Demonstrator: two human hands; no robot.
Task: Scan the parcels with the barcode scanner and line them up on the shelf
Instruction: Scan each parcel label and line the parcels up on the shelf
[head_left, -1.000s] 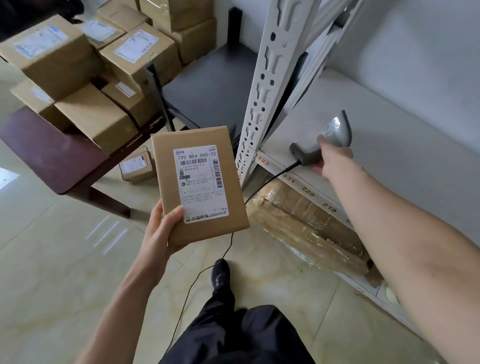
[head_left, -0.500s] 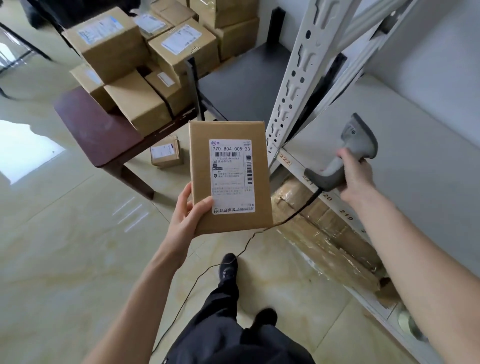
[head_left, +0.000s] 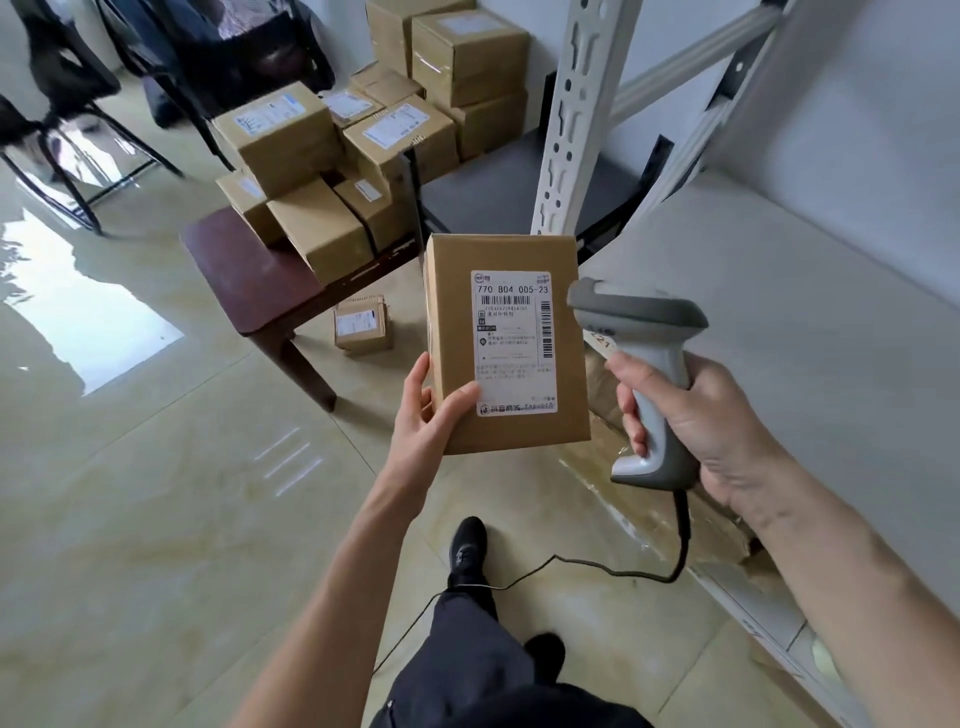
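Observation:
My left hand (head_left: 427, 421) holds a brown cardboard parcel (head_left: 454, 338) upright by its lower left corner, thumb on the front. Its white shipping label with barcodes faces me. My right hand (head_left: 711, 421) grips the handle of a grey barcode scanner (head_left: 641, 332), whose head sits just right of the label and points left at it. The scanner's black cable hangs down to the floor. The white shelf board (head_left: 779, 322) stretches to the right behind the scanner. Several more brown parcels (head_left: 311, 171) are piled on a dark wooden table (head_left: 244, 280) to the left.
A white perforated shelf upright (head_left: 576, 114) rises behind the parcel. One small parcel (head_left: 361, 325) lies on the tiled floor under the table edge. A wrapped bundle lies beneath the shelf board. Black chairs (head_left: 67, 104) stand at the far left. My legs and shoes are below.
My right hand lifted the scanner off the shelf board and brought it left and down beside the parcel's label. The parcel stayed in my left hand, shifting slightly right.

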